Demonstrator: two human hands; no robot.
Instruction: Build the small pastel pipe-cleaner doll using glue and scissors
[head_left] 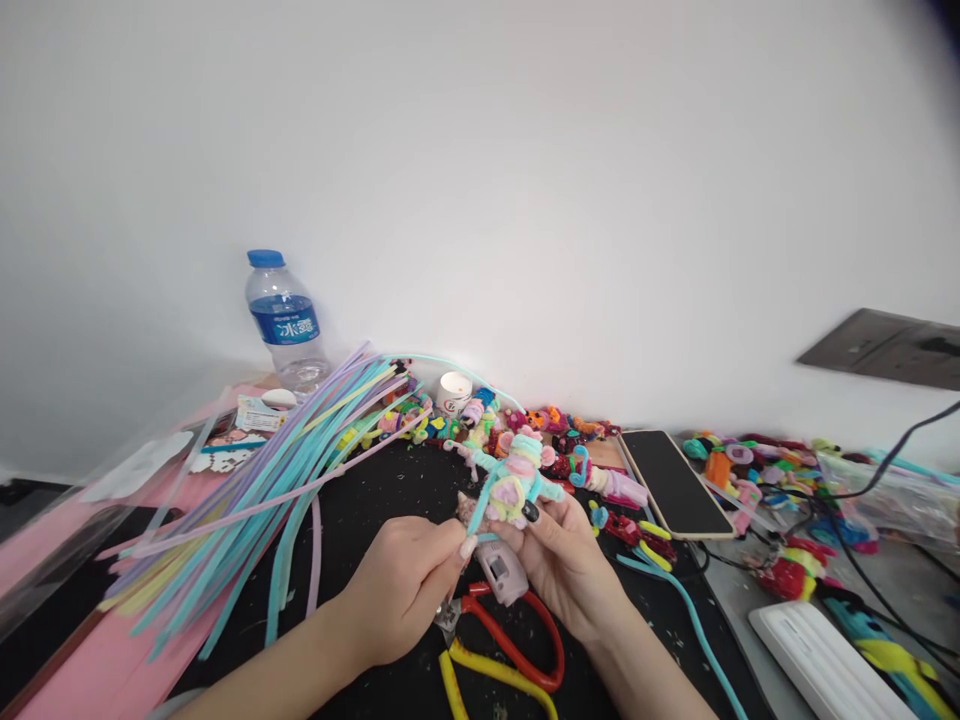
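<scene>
A pastel pipe-cleaner doll in turquoise, pink and yellow is held up over the black mat. My right hand is closed round the doll's right side, its dark-nailed thumb on the front. My left hand pinches a turquoise pipe-cleaner strand at the doll's lower left. Directly below the hands are a pale pink small device and a cutting tool with a red handle and a yellow handle. Part of its metal head is hidden by my left hand.
Loose pastel pipe cleaners lie fanned out at left, near a tilted water bottle. Behind the doll are a paper cup and several colourful pipe-cleaner figures. To the right lie a phone, dark cables and a white slab-shaped device.
</scene>
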